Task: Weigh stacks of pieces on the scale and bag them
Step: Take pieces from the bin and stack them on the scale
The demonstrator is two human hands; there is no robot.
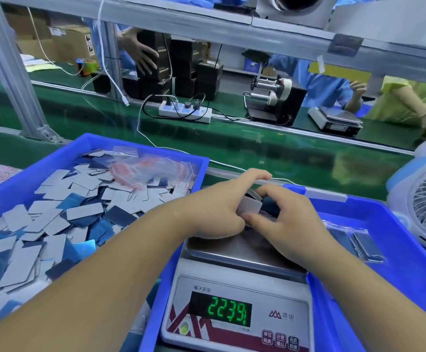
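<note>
Green conveyor line runs beyond both hands. Left hand (222, 209) and right hand (280, 219) pinch one stack of pieces (249, 207) over the scale (237, 301) pan, probably squaring it for bagging. Loose pieces fill the blue tray (87, 146) left of them; bagged stacks (359, 240) lie to the right.

Both hands cover most of the stack of pieces (249, 207) above the scale (234, 301), so its count cannot be told. The scale's lower edge is cut off by the frame. Right of the scale, the fan (425, 207) runs past the edge. The scale's button labels are too small to read.
</note>
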